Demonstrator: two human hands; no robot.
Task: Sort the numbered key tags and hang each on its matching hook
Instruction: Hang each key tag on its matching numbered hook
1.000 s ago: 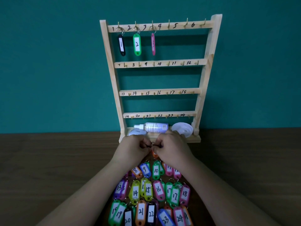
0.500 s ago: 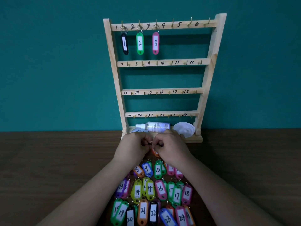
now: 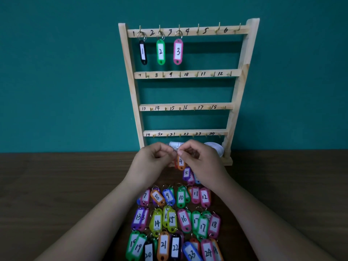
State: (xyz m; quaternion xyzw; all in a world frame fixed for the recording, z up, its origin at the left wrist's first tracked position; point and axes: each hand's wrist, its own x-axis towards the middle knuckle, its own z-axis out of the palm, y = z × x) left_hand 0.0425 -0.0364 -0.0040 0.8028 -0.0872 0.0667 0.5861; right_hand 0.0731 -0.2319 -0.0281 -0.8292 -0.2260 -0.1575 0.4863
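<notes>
Pinching the metal ring [image 3: 175, 150] between their fingertips, the left hand [image 3: 152, 161] and the right hand [image 3: 203, 161] hold the orange tag 4 [image 3: 180, 162] hanging just above the table [image 3: 56, 185], in front of the rack [image 3: 130, 87]. I judge the tag light and stiff, so it can swing. The ring is the best place to hold. Hook 4 [image 3: 198, 31] is free. The table is dark wood and the wall [image 3: 56, 72] is teal.

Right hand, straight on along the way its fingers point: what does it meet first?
Probably the left hand: the right hand points left at it, both pinching the ring of tag 4. Just behind lies a white bottle on the rack base; depth unclear.
</notes>
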